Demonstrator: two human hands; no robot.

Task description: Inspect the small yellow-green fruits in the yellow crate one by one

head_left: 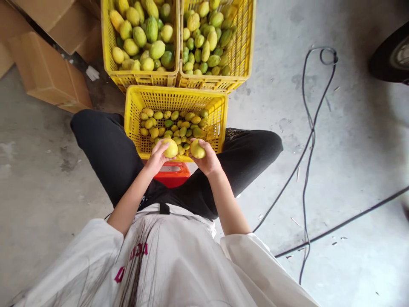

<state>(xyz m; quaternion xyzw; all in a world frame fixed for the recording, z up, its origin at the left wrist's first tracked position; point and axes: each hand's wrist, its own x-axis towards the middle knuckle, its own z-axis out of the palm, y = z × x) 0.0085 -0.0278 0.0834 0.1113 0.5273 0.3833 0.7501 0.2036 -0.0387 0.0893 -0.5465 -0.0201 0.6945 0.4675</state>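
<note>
Head cam on my remote feed: the left hand (157,156) has its fingers curled round a yellow fruit (171,148), thumb over its side, and the right hand (209,160) cups a second yellow fruit (197,149) much the same way. Probably a cupped hold because round stuff would roll off flat fingers; the undersides are hidden, so I can't tell how hard they squeeze. Both sit over the near edge of the front crate (129,132), side by side but apart, I guess so a dropped one lands on the smaller fruit (183,131) inside. That crate's between the knees (271,143), handy for both hands. Just beyond, the left back crate (143,74) and right back crate (217,78) stand together, likely for easy reach.
</note>
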